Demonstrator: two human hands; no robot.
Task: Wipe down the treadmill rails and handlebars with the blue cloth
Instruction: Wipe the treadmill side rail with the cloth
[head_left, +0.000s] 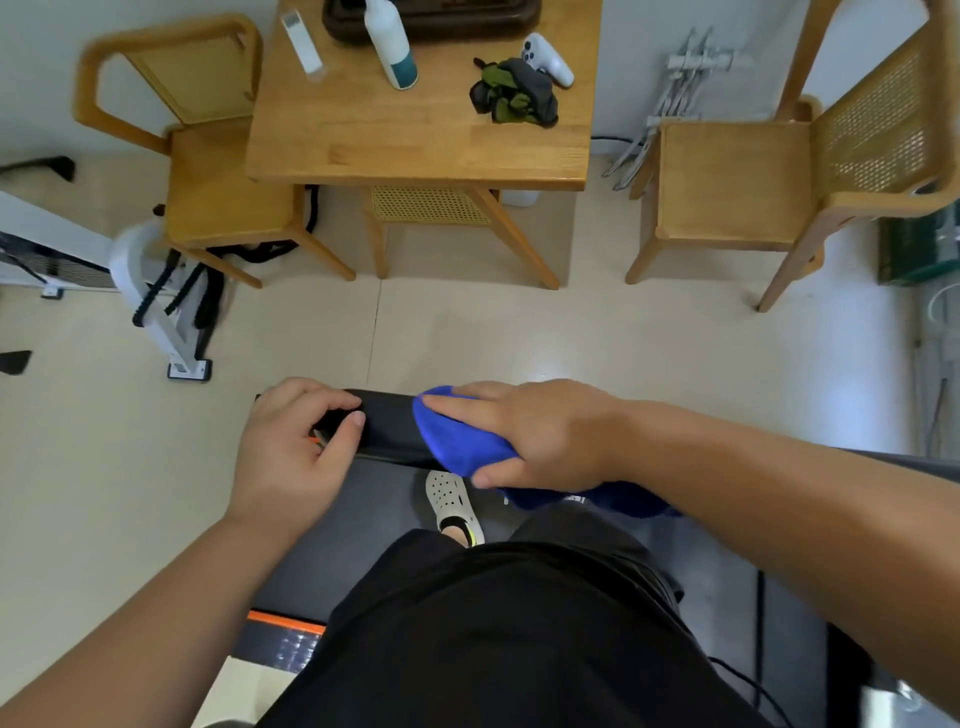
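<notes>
Blue cloth (462, 441): soft, light, limp, draped over the black handlebar (387, 426). Right hand (540, 436) wraps it round the bar, thumb beneath; left hand (296, 441) grips the bar's end. Likely best held bunched.

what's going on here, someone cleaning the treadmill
A person standing on the treadmill belt is wiping its black handlebar. The right hand holds the blue cloth draped over the bar, thumb under it, while the left hand grips the bar's left end. A wooden table with a white bottle and game controller stands ahead.
</notes>
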